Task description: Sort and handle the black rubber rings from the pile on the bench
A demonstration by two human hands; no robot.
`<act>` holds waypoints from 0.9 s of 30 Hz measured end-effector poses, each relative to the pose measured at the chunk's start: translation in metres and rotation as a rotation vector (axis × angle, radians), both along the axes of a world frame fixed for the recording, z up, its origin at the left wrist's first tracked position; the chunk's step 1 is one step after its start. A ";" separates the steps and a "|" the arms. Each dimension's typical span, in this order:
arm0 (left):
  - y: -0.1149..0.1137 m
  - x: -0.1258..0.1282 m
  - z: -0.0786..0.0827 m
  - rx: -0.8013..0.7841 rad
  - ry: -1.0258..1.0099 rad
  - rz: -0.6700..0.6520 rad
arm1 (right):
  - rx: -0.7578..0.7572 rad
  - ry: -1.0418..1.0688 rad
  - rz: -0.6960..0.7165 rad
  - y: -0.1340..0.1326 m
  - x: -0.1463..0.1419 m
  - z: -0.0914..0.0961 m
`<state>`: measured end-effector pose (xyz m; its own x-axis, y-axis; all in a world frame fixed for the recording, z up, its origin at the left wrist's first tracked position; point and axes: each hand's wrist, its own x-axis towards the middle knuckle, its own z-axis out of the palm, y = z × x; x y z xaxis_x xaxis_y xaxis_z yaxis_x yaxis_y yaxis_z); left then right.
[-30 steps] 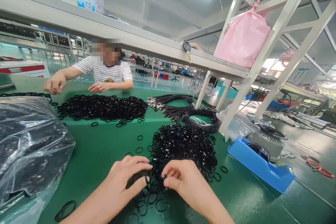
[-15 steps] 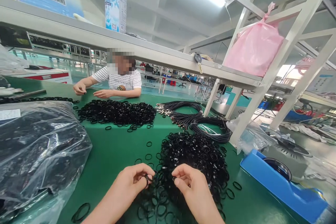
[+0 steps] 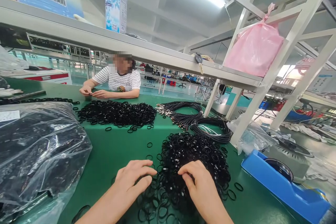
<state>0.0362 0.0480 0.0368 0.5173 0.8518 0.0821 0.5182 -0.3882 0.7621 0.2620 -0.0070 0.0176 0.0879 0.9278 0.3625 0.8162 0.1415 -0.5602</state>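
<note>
A heap of thin black rings (image 3: 194,147) lies on the green work surface in front of me, with looser rings (image 3: 162,201) spilling to its left. My left hand (image 3: 136,180) hovers beside these loose rings, fingers stretched and apart, with nothing visible in it. Over the near side of the heap, my right hand (image 3: 196,182) has its thumb and forefinger drawn together. Whatever lies between those fingertips is too small and dark against the rings to make out.
A clear bag of black items (image 3: 42,147) fills the left. Further back are a second ring pile (image 3: 118,112), coiled black cables (image 3: 183,110) and a person (image 3: 122,80) handling something small. A blue tape dispenser (image 3: 283,189) stands right. A shelf (image 3: 157,50) crosses overhead.
My left hand has opened from a pinch, and the black ring it held is no longer in it. My right hand has shifted slightly right. The person's hands across the table have come together.
</note>
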 end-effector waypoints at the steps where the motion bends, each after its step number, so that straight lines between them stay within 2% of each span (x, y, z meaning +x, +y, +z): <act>1: 0.002 0.000 -0.001 0.029 -0.021 0.014 | -0.008 -0.031 0.006 -0.001 0.000 0.001; 5: 0.008 -0.011 0.010 0.178 -0.209 0.153 | -0.033 -0.044 0.054 -0.005 -0.015 -0.002; 7: 0.010 -0.022 0.022 0.204 -0.308 0.271 | -0.059 -0.014 0.175 -0.006 -0.031 -0.007; 10: 0.008 -0.040 0.041 0.207 -0.405 0.405 | -0.098 0.004 0.436 -0.009 -0.064 -0.018; 13: 0.005 -0.052 0.055 0.209 -0.427 0.463 | -0.197 -0.083 0.570 -0.010 -0.099 -0.030; 15: 0.004 -0.056 0.059 0.197 -0.385 0.436 | -0.275 -0.146 0.553 -0.008 -0.114 -0.036; 17: 0.003 -0.058 0.059 0.162 -0.292 0.336 | -0.293 -0.061 0.476 -0.003 -0.120 -0.039; 20: 0.000 -0.058 0.055 0.047 -0.134 0.085 | -0.328 0.387 0.391 0.006 -0.111 -0.040; 23: -0.006 -0.051 0.045 -0.071 -0.058 -0.089 | -0.413 0.793 0.425 0.014 -0.096 -0.039; 27: -0.006 -0.036 0.029 -0.142 -0.004 -0.109 | -0.350 0.916 0.427 0.019 -0.086 -0.043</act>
